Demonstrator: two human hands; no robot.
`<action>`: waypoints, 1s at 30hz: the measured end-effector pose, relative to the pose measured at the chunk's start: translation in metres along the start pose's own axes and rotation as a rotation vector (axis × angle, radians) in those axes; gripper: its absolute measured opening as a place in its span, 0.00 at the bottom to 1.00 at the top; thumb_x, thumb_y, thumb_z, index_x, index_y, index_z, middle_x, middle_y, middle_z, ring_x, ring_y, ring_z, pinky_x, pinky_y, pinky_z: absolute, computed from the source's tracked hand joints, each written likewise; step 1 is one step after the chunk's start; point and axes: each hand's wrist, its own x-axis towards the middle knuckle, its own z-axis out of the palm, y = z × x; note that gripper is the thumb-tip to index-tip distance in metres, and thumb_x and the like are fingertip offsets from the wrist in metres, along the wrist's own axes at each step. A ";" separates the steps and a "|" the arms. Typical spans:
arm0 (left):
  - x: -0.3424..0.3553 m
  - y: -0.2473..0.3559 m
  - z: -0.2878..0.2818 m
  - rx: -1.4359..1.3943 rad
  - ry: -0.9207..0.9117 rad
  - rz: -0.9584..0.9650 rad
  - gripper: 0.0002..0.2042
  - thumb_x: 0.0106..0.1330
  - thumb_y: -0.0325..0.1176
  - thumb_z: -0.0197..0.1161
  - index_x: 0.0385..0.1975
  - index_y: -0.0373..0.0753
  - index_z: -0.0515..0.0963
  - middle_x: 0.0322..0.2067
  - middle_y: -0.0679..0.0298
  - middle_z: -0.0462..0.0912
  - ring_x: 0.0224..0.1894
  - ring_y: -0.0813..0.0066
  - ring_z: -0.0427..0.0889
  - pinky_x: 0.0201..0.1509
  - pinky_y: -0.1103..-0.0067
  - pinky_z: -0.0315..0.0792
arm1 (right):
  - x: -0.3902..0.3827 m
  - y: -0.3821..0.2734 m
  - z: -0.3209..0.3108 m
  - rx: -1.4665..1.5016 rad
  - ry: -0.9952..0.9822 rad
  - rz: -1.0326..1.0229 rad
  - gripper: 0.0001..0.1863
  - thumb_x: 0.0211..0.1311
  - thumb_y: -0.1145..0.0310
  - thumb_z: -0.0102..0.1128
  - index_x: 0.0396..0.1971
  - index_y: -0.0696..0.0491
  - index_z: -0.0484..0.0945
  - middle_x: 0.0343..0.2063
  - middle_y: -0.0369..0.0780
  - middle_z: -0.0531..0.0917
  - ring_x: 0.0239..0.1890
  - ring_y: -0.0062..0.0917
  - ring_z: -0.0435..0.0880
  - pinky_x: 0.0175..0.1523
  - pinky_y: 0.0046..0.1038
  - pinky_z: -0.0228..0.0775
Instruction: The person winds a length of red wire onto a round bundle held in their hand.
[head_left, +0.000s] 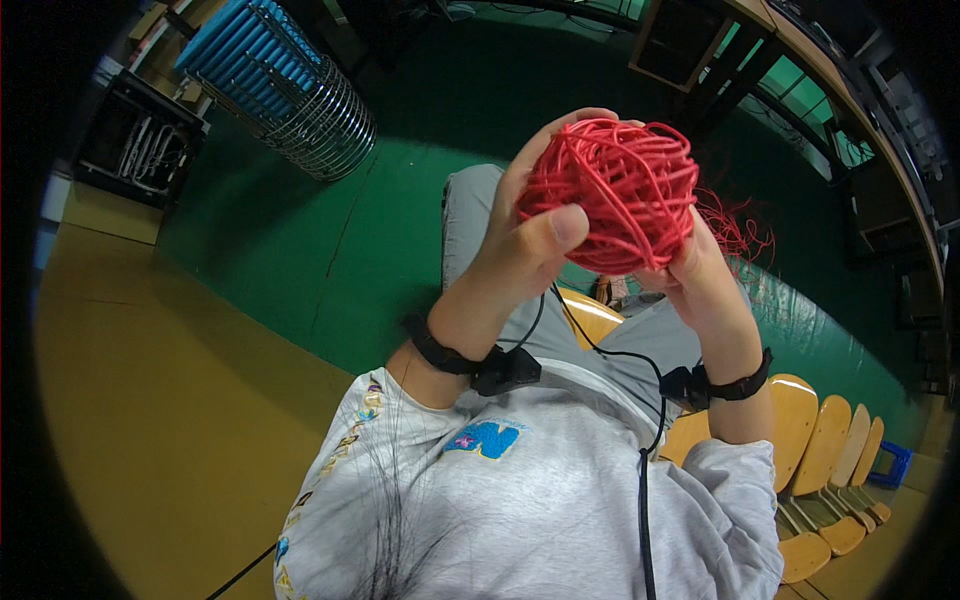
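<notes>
A ball of red cord, wound in many crossing strands, is held up in front of me between both hands. My left hand wraps its left side, the thumb pressed on the front and the fingers curled over the top. On the lower right, my right hand grips the ball; most of its fingers are hidden behind the cord. Behind the right hand, a loose tangle of thin red strands shows. Black straps with small dark devices sit on both forearms, joined to black cables.
Wooden chairs stand in a row at the right, with a blue stool beyond. A stack of blue-topped metal stools is at the far left, near a black crate. A long desk runs along the far right.
</notes>
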 end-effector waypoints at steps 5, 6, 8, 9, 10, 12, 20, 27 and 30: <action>0.003 -0.013 0.001 -0.068 0.118 0.004 0.42 0.46 0.56 0.67 0.56 0.35 0.59 0.51 0.55 0.70 0.53 0.66 0.72 0.56 0.72 0.70 | 0.012 0.000 -0.002 -0.084 -0.021 0.069 0.41 0.55 0.29 0.33 0.46 0.55 0.66 0.14 0.31 0.67 0.13 0.11 0.55 0.17 0.14 0.45; 0.003 -0.014 0.000 -0.072 0.120 -0.008 0.42 0.46 0.57 0.66 0.56 0.36 0.59 0.50 0.55 0.70 0.53 0.66 0.73 0.55 0.73 0.71 | 0.013 0.000 -0.003 -0.099 -0.051 0.066 0.43 0.53 0.27 0.30 0.45 0.55 0.67 0.14 0.32 0.67 0.13 0.11 0.55 0.17 0.15 0.45; 0.001 -0.020 -0.001 -0.115 0.106 -0.056 0.42 0.47 0.59 0.64 0.56 0.36 0.59 0.49 0.56 0.70 0.52 0.67 0.73 0.55 0.73 0.71 | 0.016 0.007 -0.013 0.004 -0.232 0.026 0.42 0.52 0.27 0.34 0.47 0.54 0.65 0.18 0.36 0.70 0.12 0.12 0.56 0.16 0.15 0.45; 0.002 -0.024 -0.001 -0.154 0.092 -0.092 0.42 0.47 0.60 0.63 0.56 0.36 0.59 0.49 0.57 0.71 0.52 0.67 0.73 0.55 0.74 0.71 | 0.019 0.012 -0.021 0.123 -0.383 -0.010 0.40 0.54 0.30 0.40 0.50 0.53 0.62 0.22 0.40 0.73 0.12 0.12 0.56 0.16 0.16 0.44; 0.007 -0.024 0.000 -0.092 0.097 -0.053 0.42 0.48 0.61 0.62 0.56 0.36 0.59 0.50 0.58 0.69 0.53 0.68 0.72 0.55 0.74 0.70 | 0.020 0.013 -0.023 0.124 -0.381 -0.014 0.39 0.55 0.30 0.37 0.48 0.53 0.63 0.23 0.40 0.73 0.12 0.13 0.56 0.16 0.16 0.44; 0.015 -0.028 -0.003 0.033 0.095 0.007 0.42 0.50 0.64 0.58 0.56 0.36 0.59 0.54 0.59 0.64 0.55 0.68 0.69 0.57 0.74 0.68 | 0.019 0.017 -0.023 0.144 -0.316 -0.018 0.38 0.58 0.31 0.32 0.48 0.53 0.64 0.25 0.39 0.73 0.13 0.13 0.55 0.17 0.16 0.45; 0.055 -0.047 -0.020 0.377 0.019 0.201 0.29 0.64 0.57 0.46 0.58 0.42 0.63 0.57 0.59 0.61 0.57 0.68 0.67 0.57 0.77 0.65 | 0.035 0.023 -0.031 0.144 0.120 -0.141 0.35 0.59 0.38 0.43 0.55 0.52 0.58 0.27 0.38 0.74 0.13 0.10 0.61 0.17 0.12 0.47; 0.086 -0.041 -0.010 0.413 -0.134 0.157 0.29 0.65 0.54 0.47 0.59 0.40 0.61 0.52 0.59 0.70 0.54 0.70 0.72 0.53 0.76 0.71 | 0.058 0.002 -0.051 -0.426 0.558 -0.695 0.42 0.47 0.61 0.70 0.59 0.49 0.54 0.39 0.41 0.79 0.42 0.29 0.80 0.46 0.26 0.74; 0.087 -0.049 0.007 0.390 -0.090 0.145 0.40 0.53 0.60 0.61 0.57 0.37 0.57 0.48 0.55 0.70 0.52 0.66 0.72 0.51 0.75 0.73 | 0.054 0.001 -0.046 -0.800 0.719 -0.672 0.44 0.41 0.59 0.72 0.58 0.50 0.54 0.41 0.47 0.79 0.41 0.33 0.82 0.42 0.29 0.77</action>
